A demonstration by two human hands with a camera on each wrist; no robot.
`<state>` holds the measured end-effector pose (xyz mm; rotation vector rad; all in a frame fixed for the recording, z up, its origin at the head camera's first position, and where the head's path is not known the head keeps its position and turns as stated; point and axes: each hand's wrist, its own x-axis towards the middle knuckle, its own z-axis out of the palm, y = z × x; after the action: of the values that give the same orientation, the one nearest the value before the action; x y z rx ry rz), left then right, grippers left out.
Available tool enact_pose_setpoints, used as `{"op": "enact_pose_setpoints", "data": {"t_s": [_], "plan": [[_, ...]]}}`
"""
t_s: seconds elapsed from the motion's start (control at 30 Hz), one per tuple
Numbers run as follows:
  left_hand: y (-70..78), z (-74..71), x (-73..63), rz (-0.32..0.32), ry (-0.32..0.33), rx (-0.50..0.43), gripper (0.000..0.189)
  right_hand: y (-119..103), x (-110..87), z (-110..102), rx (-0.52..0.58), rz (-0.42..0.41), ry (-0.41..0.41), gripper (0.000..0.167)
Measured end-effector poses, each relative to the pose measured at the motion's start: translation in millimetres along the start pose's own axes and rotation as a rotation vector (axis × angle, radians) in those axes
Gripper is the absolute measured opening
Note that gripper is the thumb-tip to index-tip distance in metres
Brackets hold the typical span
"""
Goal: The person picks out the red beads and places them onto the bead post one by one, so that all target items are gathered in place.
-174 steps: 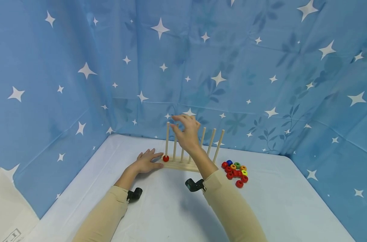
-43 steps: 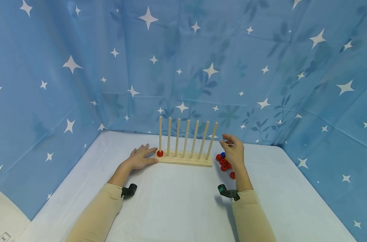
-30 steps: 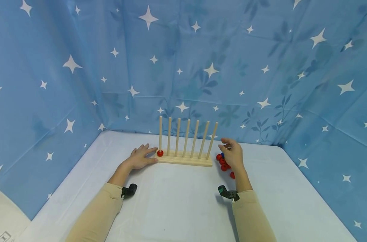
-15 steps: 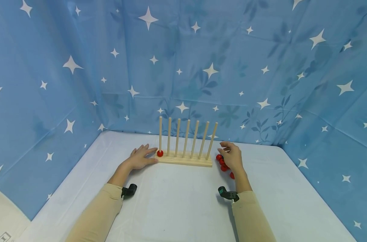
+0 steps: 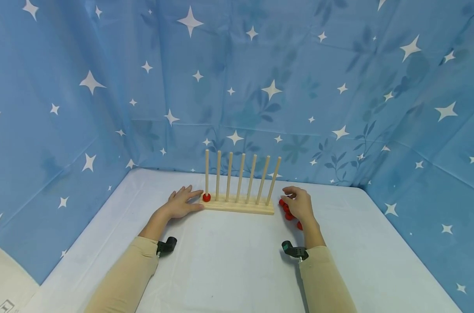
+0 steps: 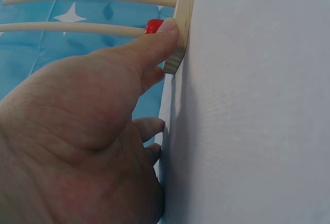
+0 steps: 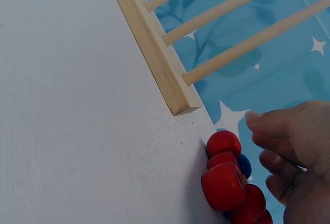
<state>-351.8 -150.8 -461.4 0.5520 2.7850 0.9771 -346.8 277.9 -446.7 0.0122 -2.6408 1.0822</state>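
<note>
A wooden peg rack (image 5: 240, 208) with a row of upright pegs stands towards the back of the table. One red bead (image 5: 207, 198) sits at the foot of its leftmost peg. My left hand (image 5: 179, 206) pinches the rack's left end between thumb and index finger, the other fingers spread behind. My right hand (image 5: 301, 207) hovers by the loose red beads (image 5: 289, 216) right of the rack, fingers loosely bent and nothing between them. In the right wrist view, a blue bead (image 7: 245, 165) shows behind the red ones. The hand hides part of the pile in the head view.
A white cloth (image 5: 229, 261) covers the table. Blue star-patterned curtains (image 5: 244, 78) hang behind and along both sides. A black wrist camera (image 5: 167, 246) is strapped to the left wrist and another wrist camera (image 5: 293, 249) to the right.
My right hand has gone from above the pegs to the beads on the right, then sunk lower over them, covering more of the pile. The left hand stays at the rack's end.
</note>
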Motion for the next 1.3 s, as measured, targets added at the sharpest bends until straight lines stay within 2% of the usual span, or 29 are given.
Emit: {"op": "enact_pose_setpoints", "data": {"t_s": [0.37, 0.53, 0.8, 1.3], "plan": [[0.5, -1.1, 1.0, -0.004, -0.002, 0.003, 0.070, -0.9, -1.0, 0.0, -0.087, 0.011, -0.047, 0.024], [-1.0, -1.5, 1.2, -0.004, -0.002, 0.003, 0.070, -0.6, -0.9, 1.5, -0.085, 0.003, -0.056, 0.024], [-2.0, -0.2, 0.2, 0.004, -0.004, 0.003, 0.071, -1.8, -1.9, 3.8, -0.170, -0.067, -0.035, 0.027], [-1.2, 1.1, 1.1, -0.006, -0.014, 0.012, 0.071, 0.0, -0.9, 6.7, -0.277, -0.127, -0.021, 0.031]]}}
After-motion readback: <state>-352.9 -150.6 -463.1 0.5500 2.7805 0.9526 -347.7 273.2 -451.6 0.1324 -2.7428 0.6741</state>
